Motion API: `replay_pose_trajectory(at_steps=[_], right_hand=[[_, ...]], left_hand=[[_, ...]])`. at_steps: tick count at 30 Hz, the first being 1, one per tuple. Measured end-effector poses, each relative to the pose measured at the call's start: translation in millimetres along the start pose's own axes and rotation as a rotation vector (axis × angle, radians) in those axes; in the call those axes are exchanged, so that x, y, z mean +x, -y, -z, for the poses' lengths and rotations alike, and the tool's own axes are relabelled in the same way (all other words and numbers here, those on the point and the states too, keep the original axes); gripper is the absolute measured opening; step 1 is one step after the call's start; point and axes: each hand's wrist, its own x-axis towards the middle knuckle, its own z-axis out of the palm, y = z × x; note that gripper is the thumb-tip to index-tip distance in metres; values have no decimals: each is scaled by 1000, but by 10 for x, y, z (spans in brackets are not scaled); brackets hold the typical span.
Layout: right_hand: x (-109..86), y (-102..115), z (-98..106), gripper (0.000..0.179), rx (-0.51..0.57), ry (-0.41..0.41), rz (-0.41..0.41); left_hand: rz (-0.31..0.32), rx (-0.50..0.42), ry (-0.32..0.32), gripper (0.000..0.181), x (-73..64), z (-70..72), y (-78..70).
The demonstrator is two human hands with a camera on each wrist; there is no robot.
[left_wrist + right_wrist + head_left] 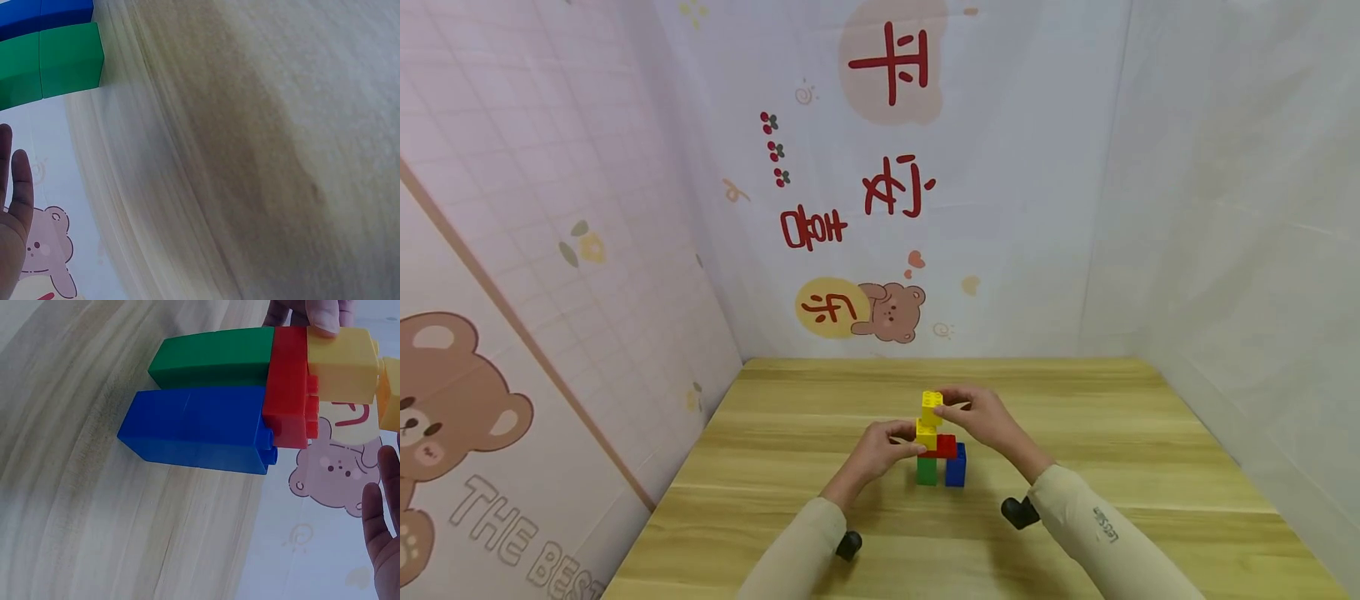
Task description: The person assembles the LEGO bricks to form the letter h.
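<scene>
A small toy-brick structure stands on the table: a green brick column (927, 472) and a blue brick column (955, 469) side by side, bridged by a red brick (289, 394). On the red brick, above the green side, sits the lower yellow brick (340, 362). My left hand (877, 451) pinches this yellow brick, its thumb visible on the face in the right wrist view. Just above, my right hand (987, 417) holds the upper yellow brick (932, 403) between thumb and fingers. That brick is right at the lower one's studs, slightly offset.
The wood-grain table (760, 500) carries the structure near its middle. A white printed backdrop (1022, 208) rises behind it, with more printed cloth (587, 317) on the left. Black pieces (1020, 512) stick out below both sleeve cuffs.
</scene>
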Motion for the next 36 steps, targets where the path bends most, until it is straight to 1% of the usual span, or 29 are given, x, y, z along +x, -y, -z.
replay_pose_trajectory(at_steps=[6,12,19,25,31,36], right_hand=[[-4,25,-23,28,0,24,17],[-2,39,-46,31,-11,46,25],[1,23,-39,30,-45,47,38],[-21,17,-44,30,-51,68,45],[-39,-5,-69,30,-47,60,36],[-35,-11,-83,32,-49,62,34]], left_hand=[[5,1,3,31,-2,5,-17],[6,12,-3,30,-3,1,-24],[-8,34,-8,29,13,-18,-26],[1,30,-9,27,11,-33,-18],[-11,24,-9,27,1,-40,2],[-6,13,-17,29,-13,-26,8]])
